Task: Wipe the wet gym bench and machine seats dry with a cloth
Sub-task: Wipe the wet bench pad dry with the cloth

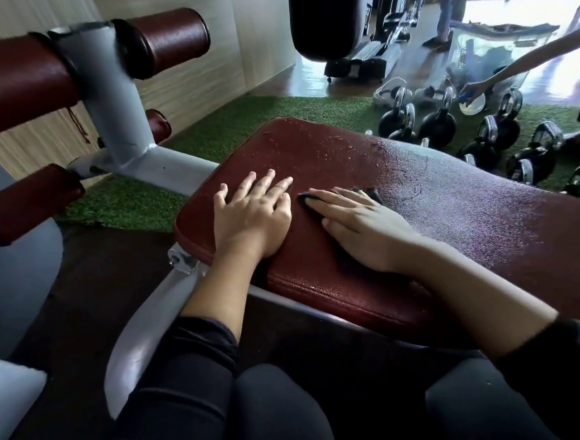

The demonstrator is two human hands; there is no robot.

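In the head view, a dark red padded bench (417, 190) runs from the near middle out to the right, its surface speckled with water drops, most thickly toward the far edge and the right. The left hand (252, 215) lies flat on the bench's left end, fingers straight and spread, palm down, holding nothing. Just beside it on the right, the right hand (361, 228) presses flat on a dark cloth (370, 192), fingers straight and pointing left and far; the cloth shows only as dark edges past the fingertips and under the wrist, lying on the bench top near its left end. The two hands nearly touch at the left hand's little finger. Black sleeves cover both forearms near the camera.

To the left stands the grey metal frame (116, 105) with dark red roller pads (166, 39) on it. Green artificial turf (227, 128) lies on the floor beyond the bench. Far right on the turf sit black kettlebells (436, 127), and another person's arm (511, 63) reaches in above them.
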